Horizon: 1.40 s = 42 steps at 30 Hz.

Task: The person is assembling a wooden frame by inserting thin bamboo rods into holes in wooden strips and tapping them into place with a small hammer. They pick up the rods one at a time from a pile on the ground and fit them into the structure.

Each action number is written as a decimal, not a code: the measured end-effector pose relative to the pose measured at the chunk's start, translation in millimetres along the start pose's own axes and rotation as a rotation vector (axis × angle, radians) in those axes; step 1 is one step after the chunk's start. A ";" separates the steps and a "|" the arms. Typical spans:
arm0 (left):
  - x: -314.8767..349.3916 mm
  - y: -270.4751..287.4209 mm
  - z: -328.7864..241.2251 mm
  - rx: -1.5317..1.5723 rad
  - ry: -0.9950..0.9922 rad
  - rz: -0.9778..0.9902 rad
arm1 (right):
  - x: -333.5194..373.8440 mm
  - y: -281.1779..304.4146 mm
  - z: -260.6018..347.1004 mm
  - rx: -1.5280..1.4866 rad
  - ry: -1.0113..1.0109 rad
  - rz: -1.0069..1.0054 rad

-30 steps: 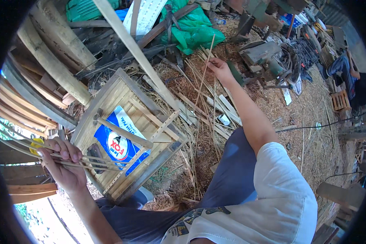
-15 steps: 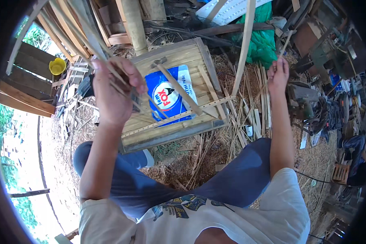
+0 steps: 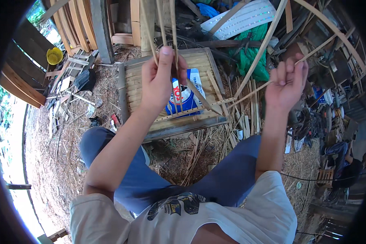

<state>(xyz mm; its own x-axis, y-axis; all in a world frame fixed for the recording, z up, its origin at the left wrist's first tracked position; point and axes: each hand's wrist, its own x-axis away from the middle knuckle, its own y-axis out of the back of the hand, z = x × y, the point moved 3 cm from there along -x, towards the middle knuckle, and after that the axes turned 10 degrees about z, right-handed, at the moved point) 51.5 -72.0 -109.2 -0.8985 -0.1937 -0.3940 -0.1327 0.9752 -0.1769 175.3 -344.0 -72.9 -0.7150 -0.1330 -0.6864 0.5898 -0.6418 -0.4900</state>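
My left hand point(image 3: 160, 81) is closed around several thin wooden strips point(image 3: 163, 30), which rise upward from the fist and also show below it. To the right, my right hand point(image 3: 286, 83) pinches a slender wooden stick point(image 3: 250, 94); it slants from upper right down toward the right end of a drilled wooden rail point(image 3: 197, 109). The rail, with a row of small holes, lies across a low slatted table point(image 3: 136, 87). Beneath the strips is a blue and white printed sheet point(image 3: 196, 79), partly hidden by my left hand. A hammer's wooden handle point(image 3: 205, 99) lies over it.
A long pale strip point(image 3: 260, 51) rises from the rail's right end, and a curved strip point(image 3: 333, 28) arches at upper right. Green plastic point(image 3: 250, 61) lies behind the table. A yellow bucket point(image 3: 54, 56) stands far left. Wood scraps and shavings cover the floor.
My left hand has moved right over the table, and its strips now stand more upright. My right hand has shifted right and slightly down, its stick now slanting toward the rail's end.
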 end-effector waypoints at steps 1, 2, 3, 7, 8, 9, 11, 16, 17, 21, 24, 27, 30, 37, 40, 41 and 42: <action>1.6 4.9 -1.5 -0.008 0.011 -0.032 | 8.7 -19.8 -11.5 -0.046 -0.013 0.034; -2.6 -0.3 1.5 0.013 0.024 -0.037 | 17.7 -35.1 -12.3 -0.041 -0.017 0.021; -4.2 0.5 4.2 0.012 0.018 -0.056 | 28.1 -49.0 -24.7 -0.064 -0.008 0.066; -11.2 -2.7 5.6 0.022 0.012 -0.055 | 52.7 -85.5 -60.4 -0.045 -0.033 0.085; -11.9 -1.9 5.5 0.025 0.010 -0.057 | 55.9 -90.9 -66.4 -0.043 -0.034 0.089; -12.3 -1.3 6.4 0.016 0.032 -0.055 | 58.6 -96.0 -71.2 -0.020 -0.029 0.121; -13.0 -4.1 5.8 0.086 0.039 -0.090 | 60.4 -99.0 -79.8 0.021 -0.006 0.175; -14.6 -1.1 5.5 0.127 0.019 -0.056 | 51.8 -103.8 -91.4 0.027 -0.049 0.172; -14.4 -0.1 5.4 0.138 0.016 -0.053 | 50.8 -105.5 -93.0 0.027 -0.058 0.177; -13.7 0.9 7.6 0.159 0.000 -0.039 | 48.6 -109.0 -94.5 0.059 -0.078 0.199; -12.3 0.9 6.1 0.150 -0.010 -0.026 | 49.5 -112.2 -95.7 0.059 -0.093 0.200; -10.2 2.7 5.1 0.166 -0.015 -0.028 | 50.3 -113.7 -94.3 0.070 -0.096 0.219; -9.7 4.4 3.9 0.084 -0.012 0.019 | 50.4 -110.5 -93.7 0.050 -0.097 0.224; -8.7 0.1 2.9 0.139 -0.011 -0.013 | 49.8 -106.2 -91.2 0.066 -0.113 0.237; -10.2 2.2 3.6 0.106 -0.033 -0.006 | 46.7 -105.9 -92.5 0.080 -0.124 0.259; -11.3 1.2 3.7 0.078 -0.054 0.003 | 44.8 -106.6 -92.7 0.096 -0.137 0.285; -11.5 -1.5 5.0 0.081 -0.054 0.006 | 43.0 -107.4 -91.7 0.099 -0.135 0.283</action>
<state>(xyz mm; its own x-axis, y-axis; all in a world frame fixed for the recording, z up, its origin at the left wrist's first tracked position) 64.2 -71.7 -108.9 -0.8749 -0.1954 -0.4431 -0.0912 0.9651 -0.2454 115.6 -211.4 -99.1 -0.5748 -0.4116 -0.7073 0.7378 -0.6346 -0.2303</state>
